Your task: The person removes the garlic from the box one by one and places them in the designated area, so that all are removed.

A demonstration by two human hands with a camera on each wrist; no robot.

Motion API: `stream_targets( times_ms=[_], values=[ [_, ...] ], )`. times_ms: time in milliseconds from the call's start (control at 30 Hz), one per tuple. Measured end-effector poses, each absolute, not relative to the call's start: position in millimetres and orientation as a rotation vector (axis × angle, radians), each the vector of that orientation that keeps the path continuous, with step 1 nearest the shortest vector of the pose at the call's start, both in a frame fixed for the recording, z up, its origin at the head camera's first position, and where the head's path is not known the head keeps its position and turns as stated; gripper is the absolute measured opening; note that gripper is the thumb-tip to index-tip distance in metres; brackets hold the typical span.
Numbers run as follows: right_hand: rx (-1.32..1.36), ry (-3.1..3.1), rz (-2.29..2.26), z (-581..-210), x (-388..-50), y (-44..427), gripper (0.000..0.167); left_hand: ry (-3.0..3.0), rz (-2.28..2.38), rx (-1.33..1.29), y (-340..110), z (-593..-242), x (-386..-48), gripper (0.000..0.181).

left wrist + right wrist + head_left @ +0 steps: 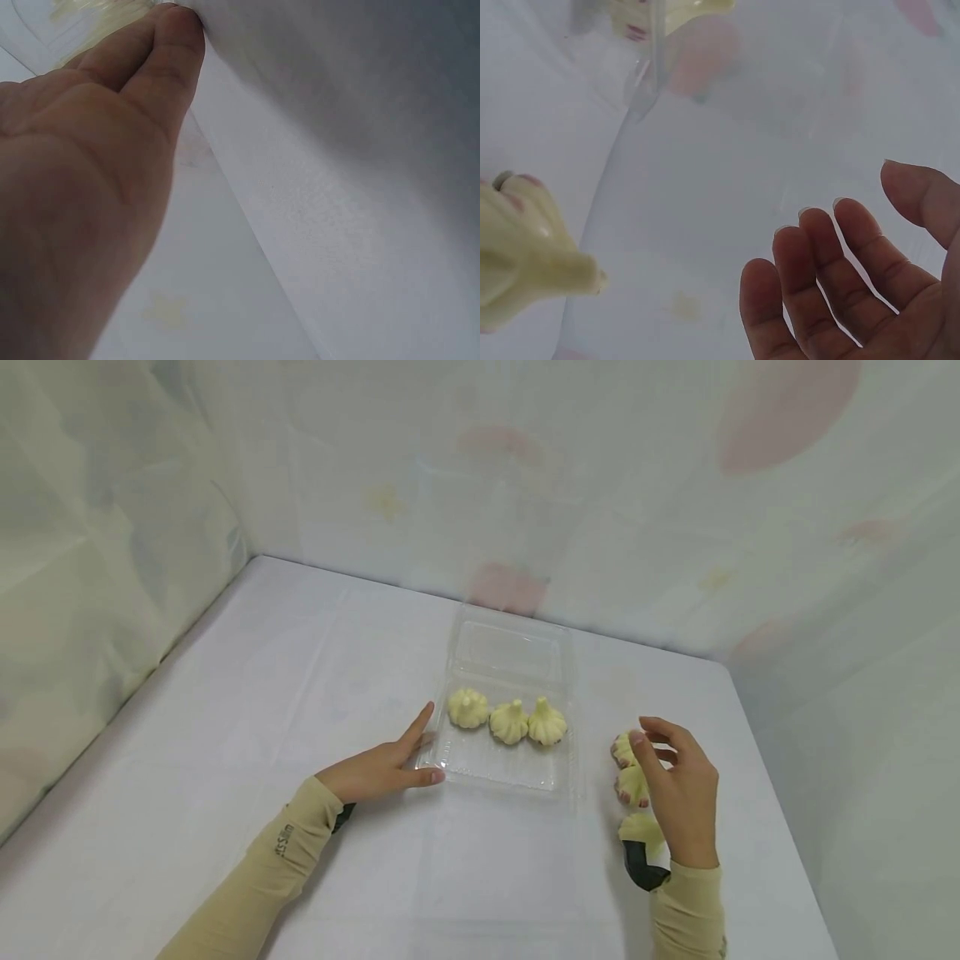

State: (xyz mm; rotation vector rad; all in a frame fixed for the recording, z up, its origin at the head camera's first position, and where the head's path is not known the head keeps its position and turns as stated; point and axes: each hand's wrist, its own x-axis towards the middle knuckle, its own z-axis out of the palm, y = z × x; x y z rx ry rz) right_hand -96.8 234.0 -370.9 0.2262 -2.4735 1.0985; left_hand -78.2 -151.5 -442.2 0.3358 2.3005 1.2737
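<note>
A clear plastic clamshell box [495,766] lies with its lid folded back, and three pale garlic bulbs [509,722] sit in a row inside it. My left hand [378,768] has straight, spread fingers and touches the box's near left side. To the right of the box, my right hand [684,797] hovers over a column of three more garlic bulbs [632,787], partly covering them. In the right wrist view one garlic bulb [525,247] stands apart from the loosely bent fingers [795,262], and nothing is between them and the thumb.
A white-covered table [330,652] carries everything. Patterned curtains [495,485] rise along its back and both sides. A black strap [641,866] shows at the right wrist. In the right wrist view, the box's transparent edge [657,52] appears at the top.
</note>
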Motion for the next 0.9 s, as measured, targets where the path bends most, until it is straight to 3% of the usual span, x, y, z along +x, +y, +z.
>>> stream_targets(
  times_ms=[900],
  values=[
    [0.234,-2.487,1.149,-361.5,-118.8,202.8,0.031,2.299,1.285,0.312,-152.0,-447.0,-78.5,0.107]
  ],
)
